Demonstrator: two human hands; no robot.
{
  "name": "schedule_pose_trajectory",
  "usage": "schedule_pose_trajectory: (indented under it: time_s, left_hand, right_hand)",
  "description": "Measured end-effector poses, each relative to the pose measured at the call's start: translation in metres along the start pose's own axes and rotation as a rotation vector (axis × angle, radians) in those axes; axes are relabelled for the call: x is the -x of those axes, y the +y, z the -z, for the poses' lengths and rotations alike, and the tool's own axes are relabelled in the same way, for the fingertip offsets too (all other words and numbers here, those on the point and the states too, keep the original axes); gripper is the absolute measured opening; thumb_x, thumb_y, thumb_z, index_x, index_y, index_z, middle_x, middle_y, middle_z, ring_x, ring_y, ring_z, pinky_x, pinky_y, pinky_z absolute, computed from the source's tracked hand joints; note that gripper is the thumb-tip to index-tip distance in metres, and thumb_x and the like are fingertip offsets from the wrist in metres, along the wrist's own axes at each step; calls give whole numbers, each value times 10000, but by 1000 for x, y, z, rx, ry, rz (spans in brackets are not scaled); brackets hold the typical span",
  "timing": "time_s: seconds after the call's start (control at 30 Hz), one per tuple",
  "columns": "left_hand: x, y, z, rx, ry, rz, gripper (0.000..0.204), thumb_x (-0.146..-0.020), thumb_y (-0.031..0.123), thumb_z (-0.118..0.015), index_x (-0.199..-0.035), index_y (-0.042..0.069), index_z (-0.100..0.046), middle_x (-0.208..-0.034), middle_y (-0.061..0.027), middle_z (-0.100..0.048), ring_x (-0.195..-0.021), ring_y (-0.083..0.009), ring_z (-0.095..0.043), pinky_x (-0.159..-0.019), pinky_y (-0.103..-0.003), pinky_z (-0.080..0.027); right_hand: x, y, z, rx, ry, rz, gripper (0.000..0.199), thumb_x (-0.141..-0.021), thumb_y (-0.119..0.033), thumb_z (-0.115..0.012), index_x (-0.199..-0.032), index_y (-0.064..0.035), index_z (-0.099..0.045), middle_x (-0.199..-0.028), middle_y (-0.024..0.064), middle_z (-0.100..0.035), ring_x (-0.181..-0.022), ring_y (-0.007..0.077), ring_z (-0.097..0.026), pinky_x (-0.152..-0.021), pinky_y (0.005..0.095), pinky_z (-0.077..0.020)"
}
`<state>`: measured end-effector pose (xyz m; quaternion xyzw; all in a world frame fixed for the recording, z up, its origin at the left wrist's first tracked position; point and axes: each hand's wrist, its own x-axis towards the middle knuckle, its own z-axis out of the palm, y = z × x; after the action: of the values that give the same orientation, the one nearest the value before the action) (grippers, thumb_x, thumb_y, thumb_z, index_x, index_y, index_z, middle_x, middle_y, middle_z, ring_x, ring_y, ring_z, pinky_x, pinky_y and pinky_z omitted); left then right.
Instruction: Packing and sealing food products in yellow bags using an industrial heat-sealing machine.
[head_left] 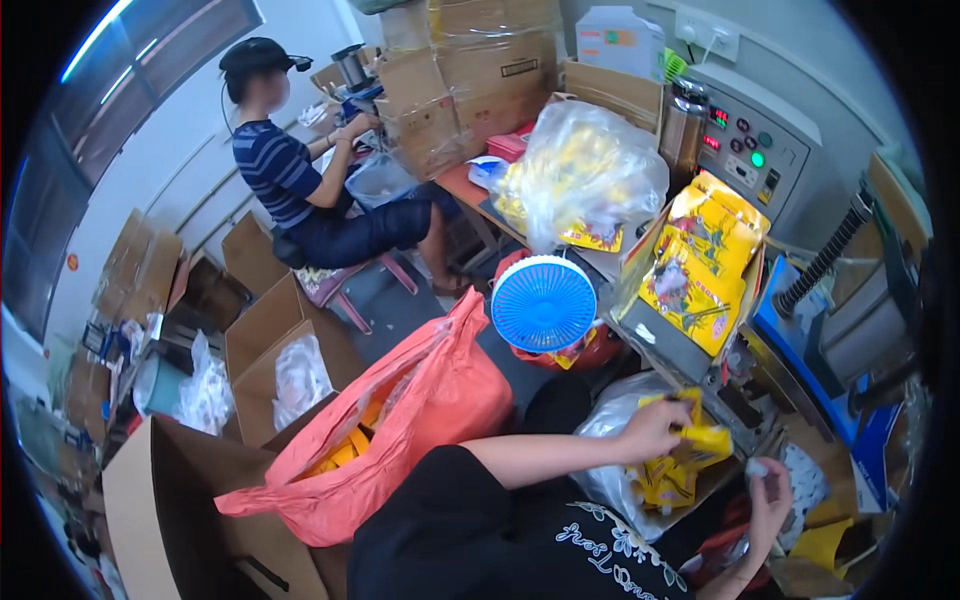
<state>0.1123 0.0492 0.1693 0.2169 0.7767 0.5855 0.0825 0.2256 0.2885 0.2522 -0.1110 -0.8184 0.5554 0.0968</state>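
My left hand is closed on a yellow packet, above a clear plastic bag in my lap area. More yellow packets lie in that bag, just under the hand. To the right, my right hand is raised with its fingers curled together. Something small and whitish shows at its fingertips; whether it is held or worn there I cannot make out. Ahead of my hands, a box is piled with flat yellow printed pouches, beside a machine.
A blue round fan stands ahead. Left of me, a coral bag of yellow packets rests by open cartons. A grey control panel, a steel flask and a clear sack are farther back. Another person sits far left.
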Motion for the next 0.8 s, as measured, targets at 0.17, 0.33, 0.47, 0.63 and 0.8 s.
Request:
schedule_pose_trajectory:
  time_s: [0.17, 0.33, 0.47, 0.63, 0.8]
  left_hand:
    - [28, -8, -21, 48, -126, -120, 172, -745, 224, -719, -822, 70, -714, -816, -119, -676, -776, -295, -639, -688, -390, -480]
    - [38, -25, -23, 247, -267, -83, 261, -811, 273, -713, -894, 25, -706, -713, -89, -657, -644, -150, -591, -634, -323, -463]
    - [30, -30, -29, 219, -297, -39, 303, -813, 289, -712, -880, -6, -696, -719, -105, -663, -640, -141, -587, -623, -328, -468]
    - [6, -7, -10, 29, -136, 185, 321, -845, 337, -701, -906, 22, -728, -761, -56, -700, -671, -87, -626, -615, -256, -512]
    - [-23, 15, -19, 329, -212, 297, 351, -882, 294, -659, -959, -46, -700, -835, -84, -711, -726, -92, -622, -670, -263, -492]
  right_hand:
    - [3, -17, -26, -67, -256, 30, 208, -796, 84, -606, -990, 17, -643, -913, 20, -619, -808, 77, -544, -741, 203, -430]
    - [9, 10, -35, -285, -275, -4, 206, -829, 35, -624, -1032, 6, -614, -988, 57, -658, -888, 112, -602, -830, 241, -463]
    - [10, 24, -37, -253, -157, 19, 337, -836, 12, -622, -1166, 36, -557, -1105, 99, -626, -999, 161, -594, -905, 289, -450]
    - [-10, 7, -42, -113, 9, 59, 473, -862, -75, -644, -1308, -26, -492, -1252, 128, -581, -1008, 164, -601, -883, 299, -475]
    - [-9, 34, -19, 2, 182, 105, 242, -893, -44, -618, -1134, -14, -612, -1080, 51, -661, -970, 93, -597, -832, 227, -472]
